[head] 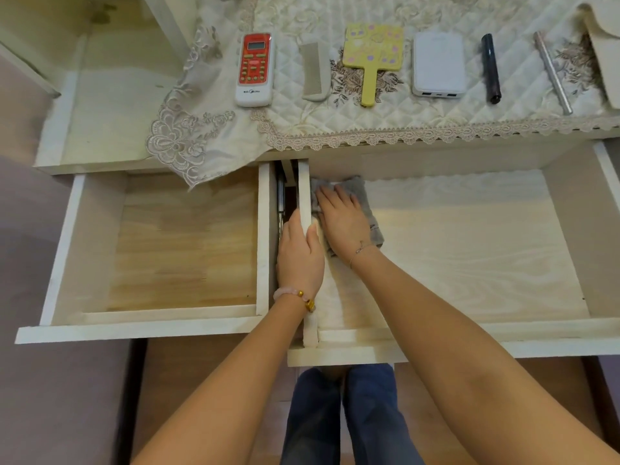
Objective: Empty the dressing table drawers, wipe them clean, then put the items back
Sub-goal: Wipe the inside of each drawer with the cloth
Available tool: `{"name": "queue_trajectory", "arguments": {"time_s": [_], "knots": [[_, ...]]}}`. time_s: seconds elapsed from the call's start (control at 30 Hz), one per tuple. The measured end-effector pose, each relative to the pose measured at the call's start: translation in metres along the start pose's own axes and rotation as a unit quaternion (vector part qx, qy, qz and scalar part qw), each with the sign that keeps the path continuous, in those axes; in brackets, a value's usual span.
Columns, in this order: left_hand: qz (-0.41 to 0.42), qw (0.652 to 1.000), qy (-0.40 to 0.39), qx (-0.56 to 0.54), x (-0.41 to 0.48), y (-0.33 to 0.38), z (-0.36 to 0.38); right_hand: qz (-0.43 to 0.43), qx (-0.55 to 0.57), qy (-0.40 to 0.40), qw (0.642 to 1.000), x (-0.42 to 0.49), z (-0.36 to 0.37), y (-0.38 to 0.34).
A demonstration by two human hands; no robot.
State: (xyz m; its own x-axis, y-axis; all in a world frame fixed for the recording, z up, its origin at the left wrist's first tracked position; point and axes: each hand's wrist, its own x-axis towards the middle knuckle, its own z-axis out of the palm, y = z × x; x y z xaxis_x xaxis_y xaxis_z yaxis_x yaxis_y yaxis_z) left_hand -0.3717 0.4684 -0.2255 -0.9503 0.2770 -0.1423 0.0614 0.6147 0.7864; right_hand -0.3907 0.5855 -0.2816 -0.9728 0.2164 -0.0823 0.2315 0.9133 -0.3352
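Observation:
Two white drawers stand pulled out, both with nothing inside. The left drawer (60, 250) has a bare wood floor; the right drawer (469, 333) has a pale liner. My right hand (342, 219) lies flat on a grey cloth (360, 189) in the far left corner of the right drawer. My left hand (298, 260) grips that drawer's left side wall (304, 186), thumb inside and fingers outside. On the tabletop lie a red-and-white remote (255, 68), a comb (314, 71), a yellow hand mirror (371, 52), a white power bank (438, 63), a black tube (491, 67) and a metal stick (553, 72).
A quilted lace-edged runner (369, 129) covers the tabletop, and its corner hangs over the left drawer's back. A metal slide rail (280, 203) shows in the gap between the drawers. My legs (342, 417) are under the right drawer.

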Motion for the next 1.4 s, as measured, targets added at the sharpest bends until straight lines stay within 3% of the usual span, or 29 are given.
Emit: {"name": "queue_trajectory", "arguments": {"time_s": [0.2,0.57,0.8,0.97,1.4], "knots": [[0.014,0.998,0.011,0.053,-0.006,0.009,-0.002,-0.004,-0.003,0.007,1.000,-0.004,-0.003,0.017],[0.013,0.979,0.048,0.197,-0.013,0.019,-0.002,0.019,-0.022,0.017,0.999,-0.035,-0.042,0.119],[0.010,0.980,0.057,0.190,-0.017,0.022,-0.002,0.097,-0.013,0.024,0.995,-0.067,-0.082,0.201],[0.004,0.980,0.057,0.191,-0.017,0.024,-0.001,0.207,0.025,0.037,0.977,-0.081,-0.097,0.268],[0.003,0.985,0.058,0.162,-0.017,0.021,0.000,0.206,0.018,0.073,0.976,-0.119,-0.088,0.247]]}}
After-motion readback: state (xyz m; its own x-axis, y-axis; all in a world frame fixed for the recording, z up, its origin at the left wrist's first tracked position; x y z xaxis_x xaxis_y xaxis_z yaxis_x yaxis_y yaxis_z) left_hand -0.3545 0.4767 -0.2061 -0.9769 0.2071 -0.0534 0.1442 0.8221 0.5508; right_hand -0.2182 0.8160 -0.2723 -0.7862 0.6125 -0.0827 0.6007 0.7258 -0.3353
